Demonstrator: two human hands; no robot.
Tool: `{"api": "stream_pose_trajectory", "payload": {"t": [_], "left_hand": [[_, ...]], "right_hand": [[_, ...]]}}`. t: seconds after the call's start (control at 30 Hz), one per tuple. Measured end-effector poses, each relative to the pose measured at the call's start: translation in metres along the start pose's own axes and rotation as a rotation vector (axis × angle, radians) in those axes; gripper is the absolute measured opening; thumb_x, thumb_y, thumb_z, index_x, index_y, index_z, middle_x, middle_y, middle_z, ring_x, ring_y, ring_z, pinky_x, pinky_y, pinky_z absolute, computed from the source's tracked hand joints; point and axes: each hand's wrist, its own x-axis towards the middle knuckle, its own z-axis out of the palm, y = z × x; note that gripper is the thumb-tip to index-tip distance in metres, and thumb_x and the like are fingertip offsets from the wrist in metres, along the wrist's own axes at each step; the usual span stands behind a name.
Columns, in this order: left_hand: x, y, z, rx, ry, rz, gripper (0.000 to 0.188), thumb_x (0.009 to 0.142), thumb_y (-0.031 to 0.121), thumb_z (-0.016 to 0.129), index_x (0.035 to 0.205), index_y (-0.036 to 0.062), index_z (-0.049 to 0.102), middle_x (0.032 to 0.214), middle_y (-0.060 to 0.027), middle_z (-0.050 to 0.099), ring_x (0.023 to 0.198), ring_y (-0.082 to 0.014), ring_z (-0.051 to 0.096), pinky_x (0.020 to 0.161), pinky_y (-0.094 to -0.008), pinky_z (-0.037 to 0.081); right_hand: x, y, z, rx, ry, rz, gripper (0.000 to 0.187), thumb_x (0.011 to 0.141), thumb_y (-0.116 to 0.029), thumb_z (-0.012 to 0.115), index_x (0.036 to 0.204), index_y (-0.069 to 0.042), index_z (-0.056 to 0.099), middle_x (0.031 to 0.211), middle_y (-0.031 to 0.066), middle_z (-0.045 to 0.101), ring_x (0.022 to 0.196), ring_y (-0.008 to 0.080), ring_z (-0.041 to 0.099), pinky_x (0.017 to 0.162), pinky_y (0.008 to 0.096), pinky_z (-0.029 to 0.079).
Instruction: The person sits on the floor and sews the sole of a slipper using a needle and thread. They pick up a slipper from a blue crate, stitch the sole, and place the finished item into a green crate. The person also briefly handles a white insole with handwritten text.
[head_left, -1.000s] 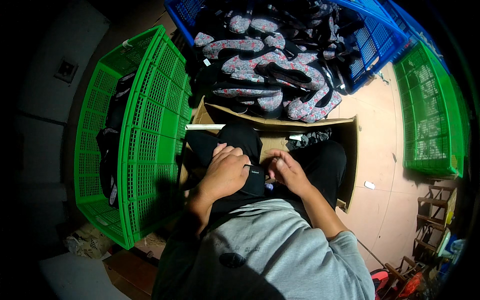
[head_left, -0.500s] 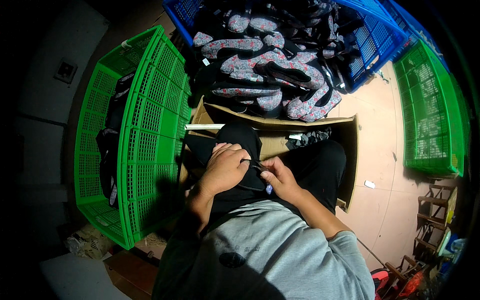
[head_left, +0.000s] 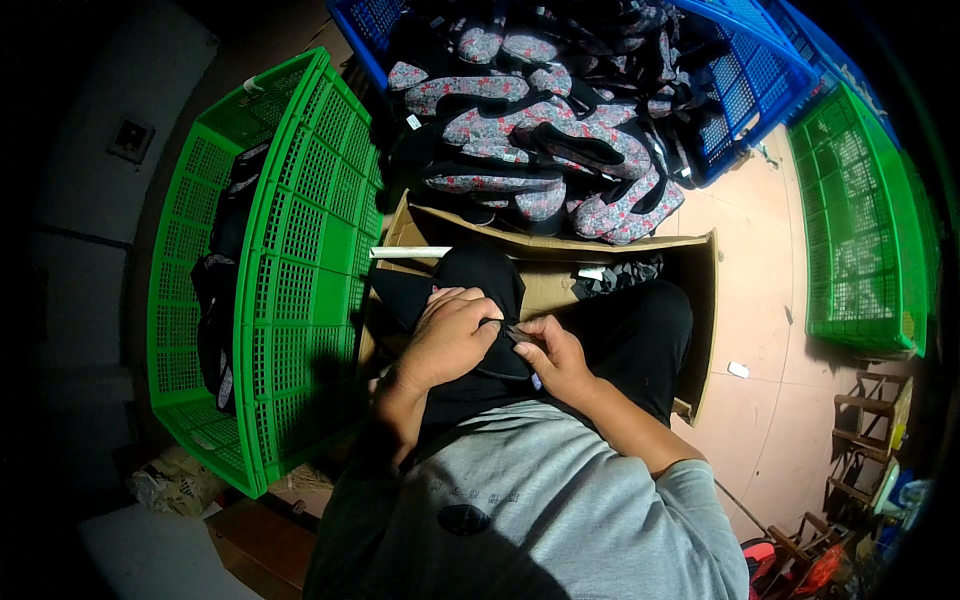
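Observation:
My left hand [head_left: 452, 335] is closed on a black fabric piece [head_left: 500, 362] resting over my lap, its thumb pressed toward the right. A speck of red shows by its fingers; the piece's full shape is lost against my black trousers. Close beside it, my right hand [head_left: 556, 358] is closed around a small tool that looks like thread snips [head_left: 514, 334]. Dark pointed blades stick out toward the left thumb, and a pale purple bit shows below the palm. Whether the blades touch the fabric I cannot tell.
An open cardboard box [head_left: 560, 243] surrounds my knees, with dark patterned scraps [head_left: 620, 277] inside. Beyond lies a heap of floral and black fabric shoes [head_left: 590, 140] by a blue crate [head_left: 735, 125]. Green crates [head_left: 305, 270] stand left and right [head_left: 855, 220]. Wooden rungs [head_left: 865, 403] rise at right.
My right hand has shifted slightly, and the tool's blades now look spread at the fabric. The left hand keeps its hold in nearly the same place.

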Motion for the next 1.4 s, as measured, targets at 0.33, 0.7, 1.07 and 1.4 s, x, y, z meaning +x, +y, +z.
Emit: {"api": "stream_pose_trajectory", "payload": {"t": [0.33,0.7,1.07,1.4], "left_hand": [[0.001,0.002,0.0,0.019,0.003,-0.013,0.01,0.08,0.013,0.06,0.085,0.006,0.064,0.086,-0.0083,0.06,0.09,-0.0305,0.057,0.085,-0.0415,0.041],[0.001,0.001,0.0,0.008,-0.016,-0.009,0.011,0.081,0.012,0.062,0.088,0.0042,0.063,0.084,-0.0082,0.061,0.09,-0.029,0.058,0.085,-0.0398,0.039],[0.0,-0.001,0.004,0.038,0.014,-0.008,0.01,0.08,0.012,0.063,0.087,0.0051,0.064,0.084,-0.0077,0.06,0.09,-0.0284,0.057,0.085,-0.0402,0.039],[0.0,0.001,0.003,0.044,0.018,-0.025,0.009,0.08,0.013,0.06,0.085,0.006,0.065,0.086,-0.0085,0.061,0.091,-0.0305,0.058,0.09,-0.042,0.041]], "right_hand": [[0.001,-0.004,0.006,-0.073,0.068,-0.035,0.023,0.086,-0.014,0.07,0.1,-0.002,0.055,0.091,0.0159,0.067,0.079,0.0311,0.067,0.069,0.0356,0.053],[0.0,-0.003,0.011,-0.075,0.108,-0.051,0.022,0.087,-0.014,0.069,0.099,-0.001,0.056,0.089,0.017,0.067,0.079,0.0322,0.067,0.068,0.0357,0.053],[-0.002,0.002,0.013,-0.015,0.114,-0.024,0.021,0.09,-0.016,0.066,0.1,0.0,0.056,0.09,0.017,0.067,0.08,0.0305,0.068,0.07,0.0347,0.052],[-0.005,0.008,0.015,0.206,0.119,0.081,0.017,0.093,-0.013,0.062,0.103,-0.001,0.054,0.087,0.0097,0.065,0.077,0.0172,0.062,0.07,0.0275,0.049]]}}
